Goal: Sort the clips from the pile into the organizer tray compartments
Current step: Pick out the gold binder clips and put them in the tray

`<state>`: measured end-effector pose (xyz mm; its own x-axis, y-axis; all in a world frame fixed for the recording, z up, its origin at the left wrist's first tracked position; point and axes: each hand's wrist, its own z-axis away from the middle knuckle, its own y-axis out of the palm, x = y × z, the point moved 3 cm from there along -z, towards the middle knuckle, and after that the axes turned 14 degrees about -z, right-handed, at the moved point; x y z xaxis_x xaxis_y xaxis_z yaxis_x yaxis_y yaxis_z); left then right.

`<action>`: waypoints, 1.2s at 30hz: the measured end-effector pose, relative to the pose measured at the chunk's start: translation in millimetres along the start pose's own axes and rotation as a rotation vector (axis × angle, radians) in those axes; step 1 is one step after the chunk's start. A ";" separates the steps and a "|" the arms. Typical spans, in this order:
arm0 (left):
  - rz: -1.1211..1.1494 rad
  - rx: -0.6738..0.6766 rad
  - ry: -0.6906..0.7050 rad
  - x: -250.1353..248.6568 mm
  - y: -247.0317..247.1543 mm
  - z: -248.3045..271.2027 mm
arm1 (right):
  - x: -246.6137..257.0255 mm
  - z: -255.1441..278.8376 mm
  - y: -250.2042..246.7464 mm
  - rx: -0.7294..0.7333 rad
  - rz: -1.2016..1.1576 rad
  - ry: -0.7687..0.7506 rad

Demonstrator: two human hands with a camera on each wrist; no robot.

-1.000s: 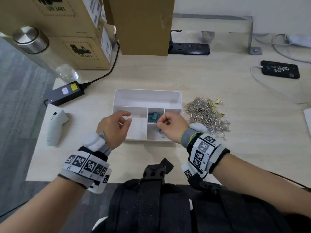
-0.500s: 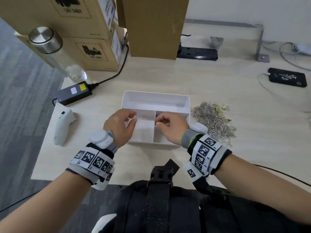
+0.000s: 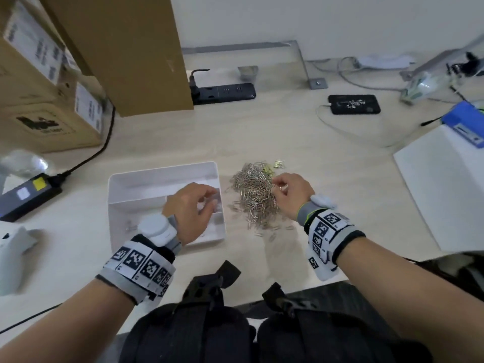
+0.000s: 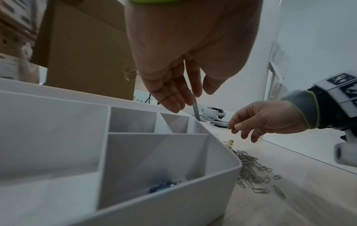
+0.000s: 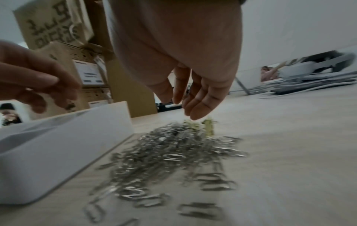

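A white organizer tray point(image 3: 123, 205) with several compartments sits on the desk; blue clips point(image 4: 164, 185) lie in its near right compartment. To its right is a pile of silver paper clips point(image 3: 255, 196) with a few gold binder clips point(image 3: 277, 164) at its far edge. My left hand point(image 3: 207, 203) hovers over the tray's right side, fingers relaxed, holding nothing. My right hand point(image 3: 279, 186) hangs just above the pile's far right side, fingers point(image 5: 199, 107) pointing down toward the gold clips point(image 5: 208, 126), with nothing in them.
Cardboard boxes point(image 3: 52, 95) stand at the back left, with a black power strip point(image 3: 225, 93) behind. A black power adapter point(image 3: 26, 195) and a white controller point(image 3: 13, 252) lie left of the tray. A phone point(image 3: 353, 104) and a white box point(image 3: 445, 189) are on the right.
My right hand has left the tray, where it dropped a blue clip, and moved right to the pile. My left hand shifted to the tray's right side. The head view swung right.
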<state>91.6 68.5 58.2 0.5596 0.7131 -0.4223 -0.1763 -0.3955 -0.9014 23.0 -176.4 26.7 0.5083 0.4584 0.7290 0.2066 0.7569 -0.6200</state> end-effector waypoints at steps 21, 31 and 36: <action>0.524 0.186 -0.524 -81.4 68.5 -46.1 | -32.3 -31.6 -32.5 0.061 -0.115 -0.037; 1.073 0.417 -0.999 -86.6 90.8 -50.0 | -19.6 -58.1 -32.5 0.197 0.033 -0.085; 1.079 0.395 -1.022 -75.6 91.7 -40.2 | -22.2 -76.5 -1.5 0.336 0.271 -0.117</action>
<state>65.7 -44.9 11.3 -0.7197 0.3422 -0.6042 -0.4087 -0.9122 -0.0298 75.3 -223.3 -10.7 0.4051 0.6961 0.5928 -0.2141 0.7025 -0.6787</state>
